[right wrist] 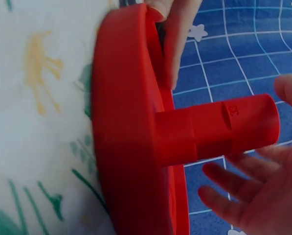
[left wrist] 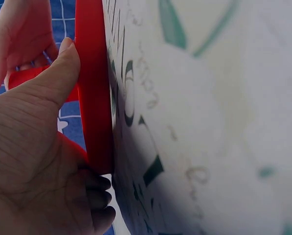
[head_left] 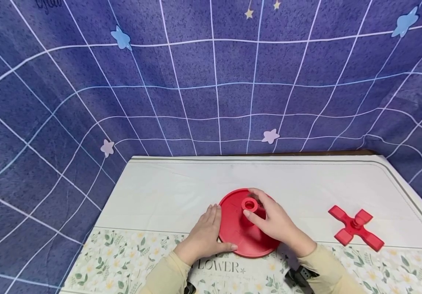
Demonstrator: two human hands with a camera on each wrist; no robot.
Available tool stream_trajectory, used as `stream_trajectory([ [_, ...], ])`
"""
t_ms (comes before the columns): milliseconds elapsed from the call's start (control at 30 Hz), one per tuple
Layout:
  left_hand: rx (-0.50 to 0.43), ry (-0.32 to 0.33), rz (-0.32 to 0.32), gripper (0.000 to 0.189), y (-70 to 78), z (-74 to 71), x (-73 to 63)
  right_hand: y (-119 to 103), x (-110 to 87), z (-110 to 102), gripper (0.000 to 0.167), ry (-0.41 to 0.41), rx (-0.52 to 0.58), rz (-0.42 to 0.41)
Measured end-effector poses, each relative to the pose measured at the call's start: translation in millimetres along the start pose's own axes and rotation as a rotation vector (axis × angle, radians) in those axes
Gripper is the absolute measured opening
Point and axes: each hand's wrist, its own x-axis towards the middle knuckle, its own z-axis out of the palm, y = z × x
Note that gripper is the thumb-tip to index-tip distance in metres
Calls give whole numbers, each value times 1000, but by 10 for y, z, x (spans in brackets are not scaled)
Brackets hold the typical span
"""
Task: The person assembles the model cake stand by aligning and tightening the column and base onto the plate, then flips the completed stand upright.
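A round red base (head_left: pixel 234 228) with a raised rim lies flat on the table. From its middle rises a hollow red post (right wrist: pixel 214 129) with a small marking on its side. My left hand (head_left: pixel 205 234) rests against the left rim, its fingers straight along the edge and the thumb (left wrist: pixel 62 66) at the front of the rim. Around the top of the post, my right hand (head_left: pixel 275 218) is spread, thumb on the near side and fingers beyond. In the right wrist view a gap shows between those fingers (right wrist: pixel 234 188) and the post.
Right of the base lies a red cross-shaped piece (head_left: pixel 356 226) with four flat paddles and a central knob. A floral-printed white cloth (head_left: pixel 152 196) covers the table. Behind and beside it hangs a blue curtain (head_left: pixel 196 102) with grid lines and stars.
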Motion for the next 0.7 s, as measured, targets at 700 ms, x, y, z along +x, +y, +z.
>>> stream_trajectory([
  [700, -1, 2, -1, 117, 2, 1, -4, 6, -9, 33, 38, 51, 23, 33],
])
